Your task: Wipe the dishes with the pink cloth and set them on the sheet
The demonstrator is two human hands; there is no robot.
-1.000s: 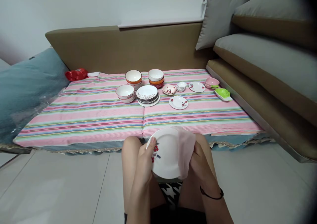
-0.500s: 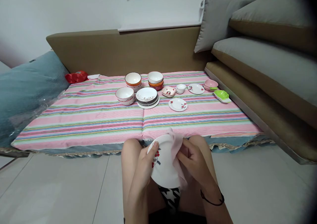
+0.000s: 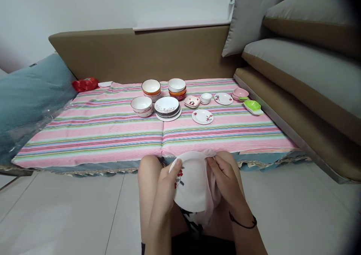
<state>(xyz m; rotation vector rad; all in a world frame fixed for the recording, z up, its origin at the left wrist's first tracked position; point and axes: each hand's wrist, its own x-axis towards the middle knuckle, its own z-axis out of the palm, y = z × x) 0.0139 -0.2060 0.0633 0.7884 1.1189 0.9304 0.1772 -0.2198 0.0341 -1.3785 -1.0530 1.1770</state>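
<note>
A white plate with red flowers and grey leaves is held tilted above my lap. My left hand grips its left edge, the thumb on the face and the other fingers hidden behind. At the right edge, my right hand pinches a pale pink cloth that folds over the rim, with part of it hanging below. Beyond my knees, a flowered plate lies on the striped cloth, beside a stack of plates.
On the striped cloth also stand stacked bowls, small white dishes, pink bowls and a green leaf-shaped dish. Sofa cushions rise at the right; a blue cushion leans at the left.
My right hand and the pink cloth have moved outward to the plate's right rim, baring more of its face. The view has tipped slightly downward. My left hand keeps its hold.
</note>
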